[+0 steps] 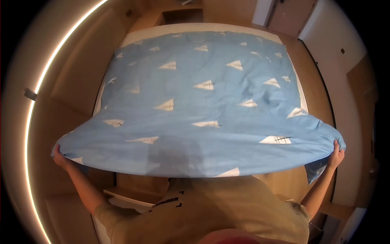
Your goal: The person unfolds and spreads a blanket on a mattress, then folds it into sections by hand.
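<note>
Both hands hold the blue cover [183,89], which lies over the bed [266,31] and spans the middle of the view. The left hand [60,157] is closed on the near left corner, fabric gathered in the grip and thumb on the upper face. The right hand [336,155] is closed on the near right corner in the same way, with folds converging on it. No opening is visible in either grip; the fingers under the fabric are hidden.

The near edge is drawn wide between the hands, raised off the bed and sagging slightly in front of the tan shirt [231,203]. Beside the right forearm a darker blue flap [316,171] hangs down. The cover carries pale triangular motifs; creasing is heavier on its right half. A shadow [174,154] falls on the near part. White bedding shows at the far edge and along both sides. A light strip [27,134] curves along the left; a door [290,18] stands at the far right
</note>
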`<control>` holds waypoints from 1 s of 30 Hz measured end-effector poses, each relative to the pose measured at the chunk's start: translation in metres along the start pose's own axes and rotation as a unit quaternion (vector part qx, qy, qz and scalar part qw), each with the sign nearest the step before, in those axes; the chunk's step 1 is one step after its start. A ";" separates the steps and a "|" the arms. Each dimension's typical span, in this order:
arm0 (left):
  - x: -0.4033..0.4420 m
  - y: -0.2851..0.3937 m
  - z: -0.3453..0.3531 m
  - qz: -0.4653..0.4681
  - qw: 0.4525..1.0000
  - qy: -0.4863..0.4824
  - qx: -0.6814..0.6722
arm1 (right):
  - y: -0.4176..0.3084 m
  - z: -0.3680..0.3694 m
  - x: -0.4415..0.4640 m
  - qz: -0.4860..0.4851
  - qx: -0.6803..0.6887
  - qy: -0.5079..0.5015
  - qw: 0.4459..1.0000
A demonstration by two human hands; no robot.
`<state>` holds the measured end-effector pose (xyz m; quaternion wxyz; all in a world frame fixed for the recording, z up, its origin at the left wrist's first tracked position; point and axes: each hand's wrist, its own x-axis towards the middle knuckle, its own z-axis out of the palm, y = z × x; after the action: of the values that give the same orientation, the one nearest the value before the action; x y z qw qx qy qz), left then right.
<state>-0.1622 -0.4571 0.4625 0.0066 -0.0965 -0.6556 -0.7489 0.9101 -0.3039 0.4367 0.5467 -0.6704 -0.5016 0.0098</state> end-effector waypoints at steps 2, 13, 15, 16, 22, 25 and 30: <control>-0.004 -0.015 0.013 0.009 0.998 -0.010 0.057 | 0.025 -0.004 -0.003 0.119 -0.105 -0.061 0.986; -0.120 -0.095 0.030 -0.179 0.958 0.216 0.062 | 0.133 0.125 -0.286 0.579 0.441 0.156 0.668; -0.121 -0.100 0.038 -0.157 0.952 0.234 0.116 | 0.143 0.146 -0.301 0.566 0.431 0.204 0.673; -0.104 -0.118 0.022 -0.131 0.954 0.231 0.142 | 0.149 0.150 -0.300 0.550 0.419 0.220 0.688; -0.041 -0.097 0.025 0.064 0.906 0.112 0.402 | 0.043 0.134 -0.144 0.287 0.189 0.237 0.909; 0.083 -0.122 0.110 0.236 0.794 0.004 0.560 | 0.103 0.171 0.012 0.058 -0.117 0.039 0.991; 0.109 -0.209 0.379 0.345 0.829 -0.216 0.383 | 0.108 0.338 0.155 -0.154 -0.205 -0.074 0.964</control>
<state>-0.2460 -0.0429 0.3206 0.1589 -0.4653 -0.7988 -0.3467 0.8691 0.0571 0.3032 0.3537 -0.6804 -0.6290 -0.1276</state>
